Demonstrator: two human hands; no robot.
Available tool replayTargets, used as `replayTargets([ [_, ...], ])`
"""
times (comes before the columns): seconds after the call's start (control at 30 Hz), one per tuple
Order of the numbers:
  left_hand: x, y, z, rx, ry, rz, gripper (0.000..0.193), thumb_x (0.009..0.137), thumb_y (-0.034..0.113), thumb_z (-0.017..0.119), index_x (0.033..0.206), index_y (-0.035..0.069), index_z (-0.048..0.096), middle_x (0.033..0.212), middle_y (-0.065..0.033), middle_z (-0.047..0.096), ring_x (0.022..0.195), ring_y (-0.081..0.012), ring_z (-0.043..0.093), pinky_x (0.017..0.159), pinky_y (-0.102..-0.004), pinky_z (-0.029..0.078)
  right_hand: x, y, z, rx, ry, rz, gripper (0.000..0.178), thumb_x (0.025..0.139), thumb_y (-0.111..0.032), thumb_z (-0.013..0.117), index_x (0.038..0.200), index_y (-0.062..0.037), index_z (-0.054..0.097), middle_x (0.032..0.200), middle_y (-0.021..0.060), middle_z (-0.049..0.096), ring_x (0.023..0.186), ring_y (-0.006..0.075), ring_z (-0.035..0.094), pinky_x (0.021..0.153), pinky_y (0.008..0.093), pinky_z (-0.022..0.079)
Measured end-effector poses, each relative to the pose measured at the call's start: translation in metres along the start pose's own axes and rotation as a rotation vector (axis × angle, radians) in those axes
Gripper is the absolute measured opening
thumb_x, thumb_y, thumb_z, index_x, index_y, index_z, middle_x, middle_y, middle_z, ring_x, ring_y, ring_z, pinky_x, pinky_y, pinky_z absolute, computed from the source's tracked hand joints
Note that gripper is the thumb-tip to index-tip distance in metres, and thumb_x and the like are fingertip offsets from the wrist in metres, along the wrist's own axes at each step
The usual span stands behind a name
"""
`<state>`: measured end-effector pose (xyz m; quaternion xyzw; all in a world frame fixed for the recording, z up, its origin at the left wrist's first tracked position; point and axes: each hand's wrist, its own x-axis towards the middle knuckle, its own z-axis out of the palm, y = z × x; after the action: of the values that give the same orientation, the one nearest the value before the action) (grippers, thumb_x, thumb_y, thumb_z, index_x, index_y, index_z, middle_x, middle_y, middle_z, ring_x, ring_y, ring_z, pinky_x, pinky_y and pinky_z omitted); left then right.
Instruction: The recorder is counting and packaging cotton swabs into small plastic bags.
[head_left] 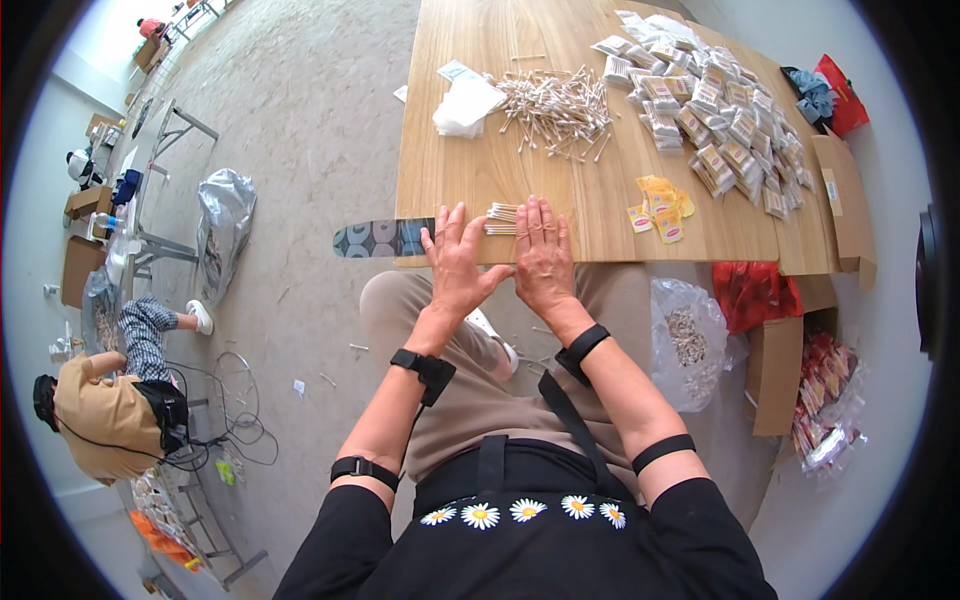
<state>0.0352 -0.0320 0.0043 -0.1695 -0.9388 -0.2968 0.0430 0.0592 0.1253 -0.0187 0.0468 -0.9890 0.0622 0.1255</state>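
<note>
A small row of cotton swabs (501,219) lies at the near edge of the wooden table, between my two hands. My left hand (460,262) is open, its fingers stretched out beside the left ends of the swabs. My right hand (544,255) lies flat with straight fingers over their right ends. My thumbs point toward each other and nearly meet. Just left of my left hand, a dark patterned strip (375,240) sticks out past the table's left edge. Farther back is a loose pile of cotton swabs (565,108), with clear plastic bags (468,100) to its left.
Packed swab bags (735,125) are heaped at the back right, with yellow paper cards (660,207) nearer me. Below the table's right side hang a clear bag of swabs (685,340) and a red bag (755,293), beside a cardboard box (778,375). Another person (115,415) sits at far left.
</note>
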Motion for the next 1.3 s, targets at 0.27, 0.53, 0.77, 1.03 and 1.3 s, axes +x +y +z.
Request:
replayTargets([
  [0.27, 0.013, 0.005, -0.002, 0.038, -0.059, 0.035, 0.088, 0.061, 0.035, 0.09, 0.138, 0.012, 0.055, 0.157, -0.0209, 0.032, 0.151, -0.0406, 0.018, 0.117, -0.0688, 0.01, 0.0, -0.001, -0.001, 0.066, -0.02, 0.005, 0.094, 0.073, -0.016, 0.078, 0.152, 0.0003, 0.031, 0.16, 0.0172, 0.029, 0.151, 0.0323, 0.024, 0.123, 0.0504, 0.022],
  [0.53, 0.007, 0.005, 0.0, 0.077, -0.072, 0.042, 0.088, 0.061, 0.034, 0.091, 0.137, 0.012, 0.053, 0.157, -0.0202, 0.031, 0.151, -0.0414, 0.018, 0.116, -0.0695, 0.012, -0.001, 0.0, 0.001, 0.03, -0.003, 0.004, 0.096, 0.072, -0.017, 0.079, 0.153, 0.0, 0.03, 0.16, 0.0169, 0.029, 0.151, 0.032, 0.024, 0.123, 0.0499, 0.022],
  [0.77, 0.02, 0.006, -0.002, 0.141, -0.115, 0.079, 0.092, 0.059, 0.033, 0.091, 0.14, 0.011, 0.051, 0.157, -0.0199, 0.029, 0.151, -0.0423, 0.016, 0.116, -0.0703, 0.013, -0.001, -0.001, 0.001, 0.03, 0.003, 0.001, 0.096, 0.072, -0.017, 0.079, 0.153, -0.0003, 0.03, 0.16, 0.0166, 0.029, 0.151, 0.0318, 0.024, 0.123, 0.0499, 0.021],
  [1.03, 0.016, 0.009, 0.001, 0.213, -0.137, 0.105, 0.098, 0.06, 0.033, 0.09, 0.144, 0.009, 0.047, 0.159, -0.0194, 0.03, 0.152, -0.0375, 0.017, 0.118, -0.0676, 0.011, -0.001, 0.001, 0.004, 0.049, 0.027, 0.004, 0.091, 0.073, -0.013, 0.076, 0.152, -0.0005, 0.033, 0.16, 0.0167, 0.03, 0.152, 0.0317, 0.024, 0.123, 0.0502, 0.02],
  [1.3, 0.014, 0.008, 0.016, 0.135, -0.175, 0.132, 0.118, 0.061, 0.027, 0.088, 0.156, 0.0, 0.025, 0.163, -0.021, 0.023, 0.154, -0.0345, 0.017, 0.125, -0.0515, 0.011, -0.001, 0.0, -0.013, 0.113, -0.092, -0.024, 0.097, 0.069, -0.014, 0.077, 0.153, 0.0029, 0.03, 0.16, 0.0208, 0.028, 0.152, 0.0348, 0.021, 0.124, 0.0489, 0.019],
])
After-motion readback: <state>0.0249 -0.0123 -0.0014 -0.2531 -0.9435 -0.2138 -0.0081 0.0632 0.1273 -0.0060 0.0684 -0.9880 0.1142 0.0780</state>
